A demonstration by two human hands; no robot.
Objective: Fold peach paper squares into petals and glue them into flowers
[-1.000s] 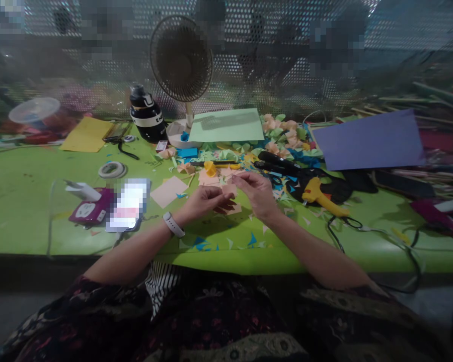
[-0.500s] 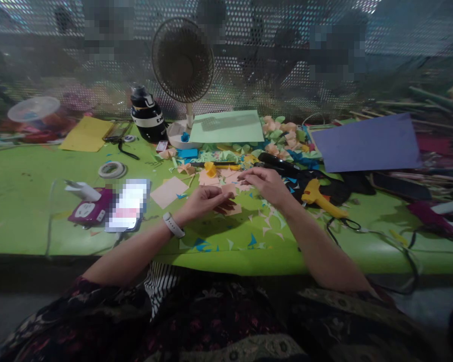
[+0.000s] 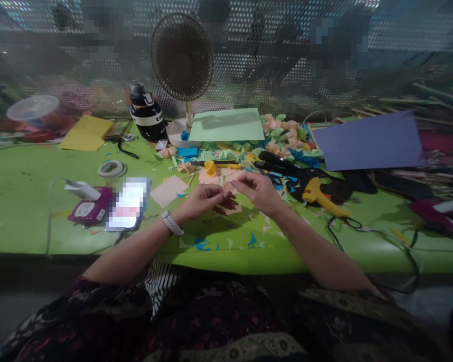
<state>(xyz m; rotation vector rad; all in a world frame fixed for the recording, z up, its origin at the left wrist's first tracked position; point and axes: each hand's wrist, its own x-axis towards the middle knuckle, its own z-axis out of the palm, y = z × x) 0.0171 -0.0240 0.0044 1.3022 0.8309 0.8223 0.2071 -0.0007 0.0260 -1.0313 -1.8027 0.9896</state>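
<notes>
My left hand [image 3: 203,199], with a white watch on its wrist, and my right hand [image 3: 259,191] meet above the green table [image 3: 22,211]. Between their pinched fingertips they hold a small peach paper piece [image 3: 228,187]. More peach paper squares [image 3: 169,191] and cut scraps lie on the table just beyond and under the hands. A yellow-handled cutter [image 3: 215,165] lies behind them.
A yellow glue gun [image 3: 319,195] with a black cable lies to the right of my hands. A phone [image 3: 127,203], a tape roll [image 3: 112,169], a black bottle [image 3: 147,115], a fan [image 3: 181,58], a light green sheet [image 3: 226,124] and a purple sheet [image 3: 368,141] are around.
My right hand reached out to the paper pile, then came back to my left hand with a small peach piece. My left hand stayed nearly in place.
</notes>
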